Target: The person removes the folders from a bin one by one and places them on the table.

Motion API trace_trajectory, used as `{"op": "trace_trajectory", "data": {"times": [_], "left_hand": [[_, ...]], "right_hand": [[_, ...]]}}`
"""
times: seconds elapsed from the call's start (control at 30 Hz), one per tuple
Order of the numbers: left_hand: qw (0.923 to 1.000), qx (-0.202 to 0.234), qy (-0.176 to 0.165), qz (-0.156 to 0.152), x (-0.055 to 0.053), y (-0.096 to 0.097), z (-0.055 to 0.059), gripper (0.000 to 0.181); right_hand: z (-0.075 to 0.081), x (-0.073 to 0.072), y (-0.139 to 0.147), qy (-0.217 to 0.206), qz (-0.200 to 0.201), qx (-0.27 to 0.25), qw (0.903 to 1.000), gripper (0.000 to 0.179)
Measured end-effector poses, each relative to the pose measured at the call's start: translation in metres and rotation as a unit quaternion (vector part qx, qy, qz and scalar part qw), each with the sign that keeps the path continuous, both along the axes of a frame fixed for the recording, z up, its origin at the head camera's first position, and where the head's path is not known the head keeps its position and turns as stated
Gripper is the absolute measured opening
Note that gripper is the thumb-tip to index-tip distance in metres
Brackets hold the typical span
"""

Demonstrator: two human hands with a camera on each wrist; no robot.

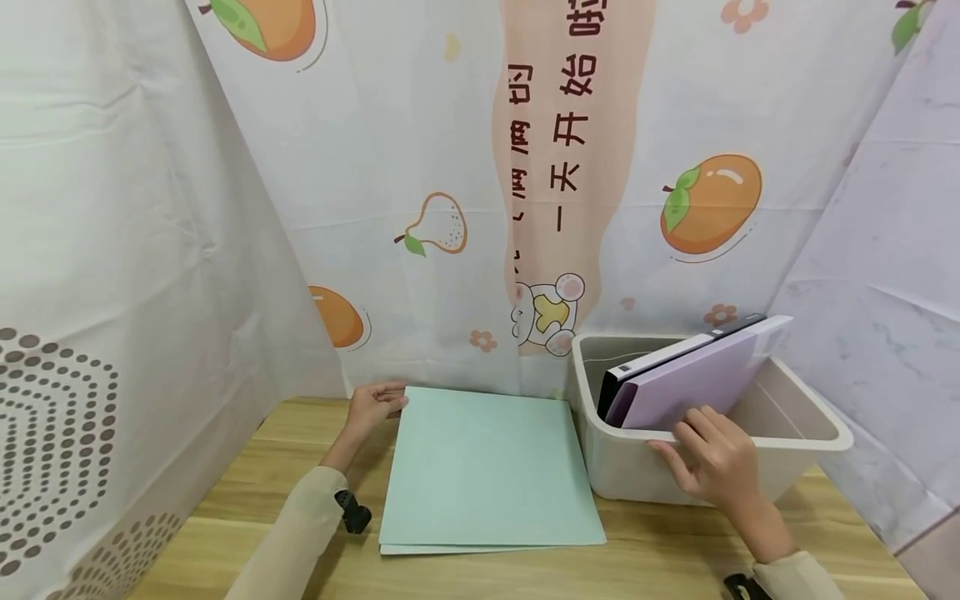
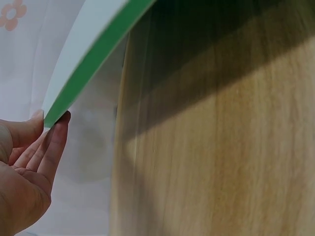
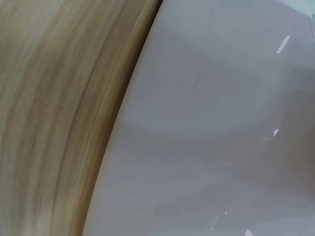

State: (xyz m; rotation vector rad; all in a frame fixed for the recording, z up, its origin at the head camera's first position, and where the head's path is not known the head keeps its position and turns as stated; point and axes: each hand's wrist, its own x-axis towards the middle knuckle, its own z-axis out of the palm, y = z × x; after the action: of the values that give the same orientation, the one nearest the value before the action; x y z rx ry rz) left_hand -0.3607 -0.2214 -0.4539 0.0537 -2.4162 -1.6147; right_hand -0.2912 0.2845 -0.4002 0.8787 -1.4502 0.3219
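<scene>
From the head view, a green folder [image 1: 491,467] on the desk [image 1: 262,467] is pinched by the left hand [image 1: 372,407], and a bin [image 1: 630,471] is gripped at its near rim by the right hand [image 1: 712,458]; from the left wrist, the pinched far left corner is seen.

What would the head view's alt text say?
A left hand pinches a corner of pale green rectangular sheets on a wooden table; the right hand curls over the rim of a light grey plastic bin holding a lilac folder and a black-and-white folder.
</scene>
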Motion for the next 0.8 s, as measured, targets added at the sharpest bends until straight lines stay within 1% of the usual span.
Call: {"op": "trace_trajectory", "data": {"times": [0.23, 0.4, 0.57, 0.8], "left_hand": [[0.9991, 0.037, -0.018, -0.008, -0.001, 0.000, -0.006, 0.032], [0.9991, 0.038, -0.020, -0.003, -0.003, -0.001, -0.010, 0.032], [0.9989, 0.035, -0.029, -0.010, -0.002, -0.001, -0.010, 0.033], [0.9988, 0.033, -0.036, -0.003, -0.001, 0.002, -0.012, 0.032]], "right_hand": [[-0.001, -0.001, 0.000, 0.000, 0.000, -0.002, 1.0000, 0.060], [-0.003, -0.002, 0.001, 0.000, 0.001, -0.002, 1.0000, 0.060], [-0.004, -0.004, 0.002, -0.001, -0.001, -0.002, 1.0000, 0.060], [-0.005, -0.004, 0.002, -0.002, -0.001, -0.001, 1.0000, 0.060]]}}
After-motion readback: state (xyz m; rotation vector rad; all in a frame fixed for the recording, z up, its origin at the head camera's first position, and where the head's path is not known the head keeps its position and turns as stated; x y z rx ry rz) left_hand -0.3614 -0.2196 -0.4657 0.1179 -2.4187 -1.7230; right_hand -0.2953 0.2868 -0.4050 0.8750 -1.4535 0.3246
